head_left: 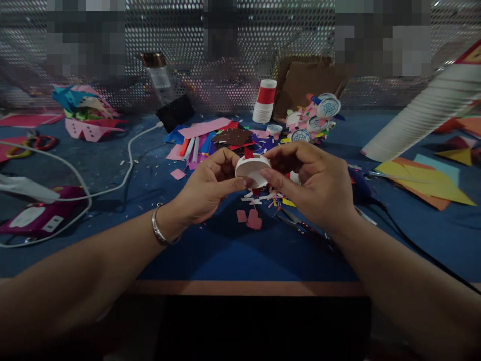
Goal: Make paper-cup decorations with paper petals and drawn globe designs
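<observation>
Both my hands hold a small white paper cup [252, 169] above the blue table [225, 250], its round base turned toward me. My left hand [205, 188], with a silver bracelet on the wrist, pinches the cup's left side. Fingers of my right hand [313, 183] curl round its right side. A bit of red paper shows at the cup's top edge. Below the cup lie pink and white paper scraps [251, 218] and a pair of scissors [296, 223].
Coloured paper strips and sheets [214, 138] lie behind the hands. A stack of red-and-white cups [265, 100] and printed round discs [319, 115] stand farther back. A long stack of white cups [417, 118] leans at the right above yellow and orange sheets [424, 183]. White cables [128, 165] run at the left.
</observation>
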Motion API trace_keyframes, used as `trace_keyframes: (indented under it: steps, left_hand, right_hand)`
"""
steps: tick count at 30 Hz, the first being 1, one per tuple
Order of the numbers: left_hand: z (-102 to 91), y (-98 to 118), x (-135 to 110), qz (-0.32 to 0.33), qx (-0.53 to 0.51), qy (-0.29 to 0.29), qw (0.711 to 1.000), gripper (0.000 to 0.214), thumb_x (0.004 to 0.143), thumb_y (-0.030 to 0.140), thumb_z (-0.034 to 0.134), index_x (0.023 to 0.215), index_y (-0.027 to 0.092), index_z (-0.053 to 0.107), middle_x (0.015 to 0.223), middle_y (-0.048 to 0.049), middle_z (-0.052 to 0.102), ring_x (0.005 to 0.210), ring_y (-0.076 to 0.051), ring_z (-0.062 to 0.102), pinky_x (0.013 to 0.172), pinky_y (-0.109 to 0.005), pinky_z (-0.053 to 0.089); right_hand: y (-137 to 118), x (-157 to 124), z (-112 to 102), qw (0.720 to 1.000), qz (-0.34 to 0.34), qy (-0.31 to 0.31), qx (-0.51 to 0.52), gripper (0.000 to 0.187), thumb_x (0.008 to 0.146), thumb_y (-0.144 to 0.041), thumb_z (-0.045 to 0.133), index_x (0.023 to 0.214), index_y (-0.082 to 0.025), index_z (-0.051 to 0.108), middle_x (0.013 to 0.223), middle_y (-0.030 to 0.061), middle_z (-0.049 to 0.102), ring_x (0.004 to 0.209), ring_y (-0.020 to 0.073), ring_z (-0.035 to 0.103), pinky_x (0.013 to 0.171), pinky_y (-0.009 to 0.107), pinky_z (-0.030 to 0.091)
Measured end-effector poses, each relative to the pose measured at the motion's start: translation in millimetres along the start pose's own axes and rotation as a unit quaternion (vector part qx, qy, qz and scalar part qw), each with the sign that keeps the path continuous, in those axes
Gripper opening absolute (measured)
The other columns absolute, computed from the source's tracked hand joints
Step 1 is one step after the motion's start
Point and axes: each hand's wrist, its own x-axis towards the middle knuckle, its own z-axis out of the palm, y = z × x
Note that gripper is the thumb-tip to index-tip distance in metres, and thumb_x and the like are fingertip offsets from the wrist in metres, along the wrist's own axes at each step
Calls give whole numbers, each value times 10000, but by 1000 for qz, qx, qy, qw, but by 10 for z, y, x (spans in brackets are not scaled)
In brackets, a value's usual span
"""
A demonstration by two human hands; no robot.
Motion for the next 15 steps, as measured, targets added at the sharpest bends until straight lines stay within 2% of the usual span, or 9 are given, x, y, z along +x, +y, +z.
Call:
trace_keyframes:
  steps: [5, 12, 15]
  left_hand:
    - [-31, 19, 10, 22, 22, -41, 999, 393, 745, 108, 922, 936, 190, 589, 886, 36, 697, 818, -87, 679, 829, -235, 620]
    - [-37, 17, 9, 97, 151, -41, 983, 346, 757, 121, 890, 936, 204, 606, 850, 34, 687, 759, -93, 652, 744, -217, 573]
    - [-25, 26, 3, 113, 166, -48, 978, 312, 757, 134, 895, 928, 195, 642, 821, 30, 692, 729, -93, 650, 715, -216, 570]
  right_hand:
    - [-22, -12, 4, 1000, 0, -17, 3, 167, 908, -297, 843, 1014, -232, 732, 938, 21, 744, 842, 174, 704, 765, 336, 583]
    - [-38, -32, 3, 999, -28, -29, -26, 152, 906, -255, 837, 1016, -227, 736, 942, 13, 737, 835, 161, 695, 708, 300, 557]
    - [-62, -26, -6, 998, -27, -40, -31, 160, 890, -246, 854, 993, -219, 734, 923, 6, 738, 782, 145, 681, 690, 289, 554]
